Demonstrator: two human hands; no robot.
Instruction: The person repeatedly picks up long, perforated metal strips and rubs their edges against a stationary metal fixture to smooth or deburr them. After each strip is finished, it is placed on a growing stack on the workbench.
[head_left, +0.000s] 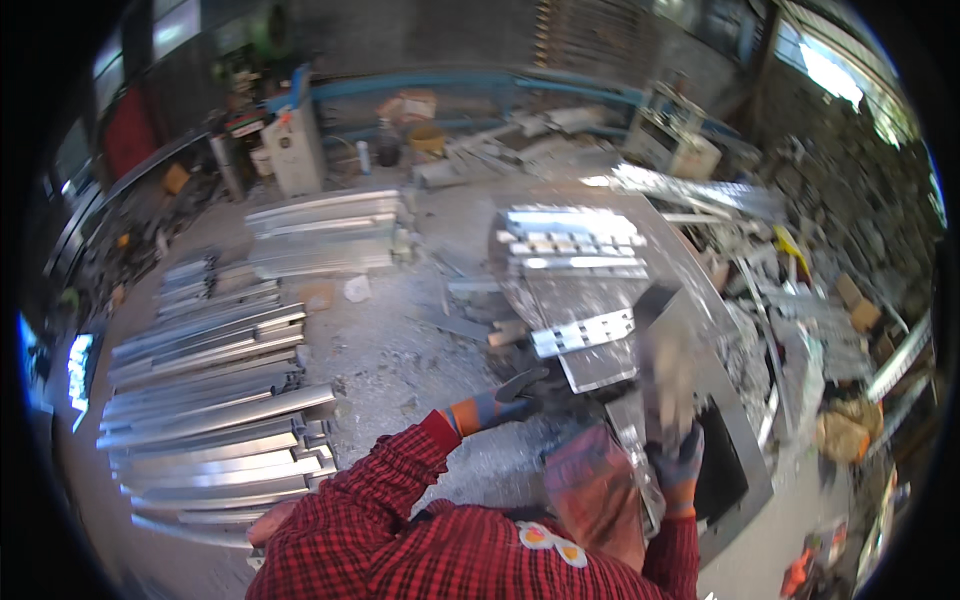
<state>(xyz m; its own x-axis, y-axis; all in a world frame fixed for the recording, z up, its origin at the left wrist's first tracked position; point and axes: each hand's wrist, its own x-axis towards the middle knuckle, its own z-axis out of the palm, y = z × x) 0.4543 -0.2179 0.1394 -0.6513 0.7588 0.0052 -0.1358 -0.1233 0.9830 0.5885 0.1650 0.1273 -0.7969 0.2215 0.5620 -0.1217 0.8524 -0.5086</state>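
My right hand [680,458], in a grey and orange glove, is closed round the lower end of a hammer-like tool [672,375]. Motion smears this tool; its top is dark and block-like, its lower part pale brown. My left hand [508,400], gloved the same way, is stretched out with nothing in it, left of the worktop. In front of me, a slotted silvery metal strip [585,333] lies across a metal plate [603,368]. Several similar strips [572,240] lie farther back. Beside my right hand is a narrow metal piece [632,437], partly hidden.
Long metal profiles [225,420] lie in rows on the left, with another stack [325,235] behind. Short wooden pieces [508,333] sit at the worktop's left edge. Scrap and metal offcuts [800,320] crowd the right. A pale cabinet [293,150] stands at the back.
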